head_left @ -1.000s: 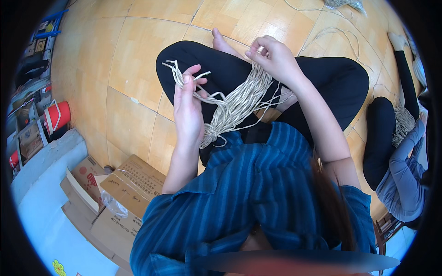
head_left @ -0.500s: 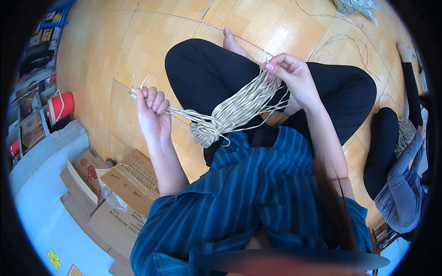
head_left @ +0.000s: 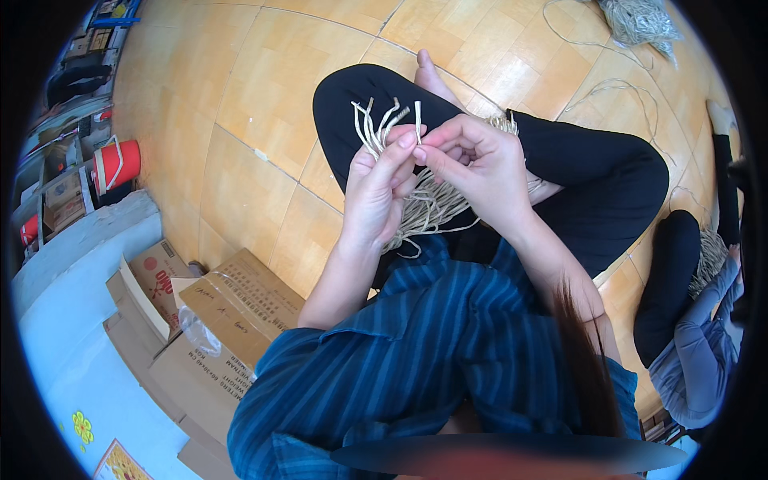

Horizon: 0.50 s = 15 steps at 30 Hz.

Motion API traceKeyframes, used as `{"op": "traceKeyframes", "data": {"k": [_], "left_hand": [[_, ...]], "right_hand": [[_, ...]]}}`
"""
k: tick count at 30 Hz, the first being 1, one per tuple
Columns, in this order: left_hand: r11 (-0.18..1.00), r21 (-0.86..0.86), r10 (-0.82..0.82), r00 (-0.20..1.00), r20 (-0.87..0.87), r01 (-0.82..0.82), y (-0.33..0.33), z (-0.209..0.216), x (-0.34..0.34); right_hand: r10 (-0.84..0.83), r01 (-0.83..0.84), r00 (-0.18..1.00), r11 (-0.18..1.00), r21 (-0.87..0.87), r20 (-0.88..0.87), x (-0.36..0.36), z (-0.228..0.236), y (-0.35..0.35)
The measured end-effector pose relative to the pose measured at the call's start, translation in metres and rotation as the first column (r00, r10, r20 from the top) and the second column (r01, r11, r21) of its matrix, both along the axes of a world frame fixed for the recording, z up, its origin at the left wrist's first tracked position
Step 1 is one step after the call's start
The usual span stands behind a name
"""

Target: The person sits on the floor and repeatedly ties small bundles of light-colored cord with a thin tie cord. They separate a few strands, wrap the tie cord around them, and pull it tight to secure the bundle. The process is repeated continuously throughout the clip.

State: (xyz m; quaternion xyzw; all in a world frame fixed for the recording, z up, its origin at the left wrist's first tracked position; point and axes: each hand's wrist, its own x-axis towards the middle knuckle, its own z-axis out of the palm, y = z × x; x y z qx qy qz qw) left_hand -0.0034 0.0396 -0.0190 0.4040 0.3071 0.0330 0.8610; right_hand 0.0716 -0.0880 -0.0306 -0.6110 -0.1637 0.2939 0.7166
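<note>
A bundle of pale straw-coloured twisted cords (head_left: 436, 206) lies over my lap, partly covered by my hands. My left hand (head_left: 374, 192) is closed round several cord strands, and their loose ends (head_left: 374, 124) fan out above the fingers. Thumb and forefinger of my right hand (head_left: 484, 164) pinch a single cord end (head_left: 418, 120), which stands upright right beside the left thumb. The fingertips of both hands nearly meet. Beyond my right hand, more of the bundle (head_left: 502, 124) shows. Where the strands cross inside my left palm is hidden.
Cardboard boxes (head_left: 240, 300) stand at the lower left beside a low pale blue wall (head_left: 88, 256). A red bucket (head_left: 118, 166) is by the shelves. On the right sits another person (head_left: 704, 344) with a similar bundle. A bag of cord (head_left: 640, 24) lies on the tiled floor (head_left: 264, 88).
My left hand has come in from the left to meet my right hand. The right hand has moved from the bundle's far end and now pinches a cord end beside the left thumb.
</note>
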Motion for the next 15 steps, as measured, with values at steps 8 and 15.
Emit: {"op": "traceKeyframes", "data": {"k": [8, 15], "left_hand": [[0.997, 0.059, -0.042, 0.999, 0.000, 0.041, 0.000, -0.004, 0.002], [0.976, 0.175, -0.120, 0.991, -0.064, 0.129, 0.001, -0.001, 0.003]], "right_hand": [[0.056, -0.056, 0.995, 0.998, 0.005, -0.084, 0.006, -0.010, -0.010], [-0.060, 0.057, 0.997, 0.997, 0.043, 0.058, 0.023, -0.019, -0.023]]}}
